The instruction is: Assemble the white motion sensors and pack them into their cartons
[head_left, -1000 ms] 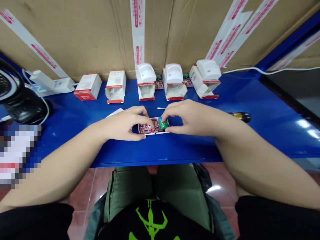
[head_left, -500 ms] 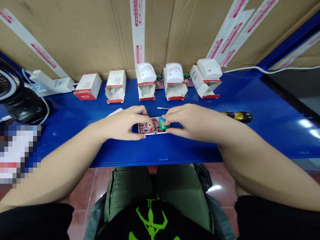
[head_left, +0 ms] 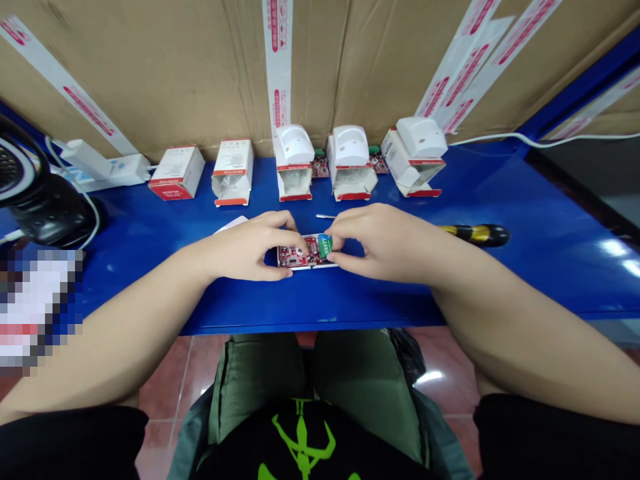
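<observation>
A red circuit board point(head_left: 295, 257) sits in a shallow white detector housing point(head_left: 315, 267) that lies on the blue table in front of me. My left hand point(head_left: 255, 247) holds the housing at its left end, thumb on the near edge and fingers over the board. At the right end, my right hand point(head_left: 375, 243) pinches a green battery point(head_left: 325, 246) with printed lettering between thumb and fingers. The battery rests in or just above the housing; I cannot tell which. Part of a white cover point(head_left: 233, 223) shows behind my left wrist.
Behind my right forearm lies a screwdriver point(head_left: 480, 235) with a yellow and black handle. Several small boxes point(head_left: 233, 167) line the back, some topped by white detectors point(head_left: 350, 145). A black device point(head_left: 50, 207) and a power strip point(head_left: 120, 170) stand at left.
My right hand has changed its hold, and its fingers now close on the right end of the green battery. The left hand keeps its place on the housing.
</observation>
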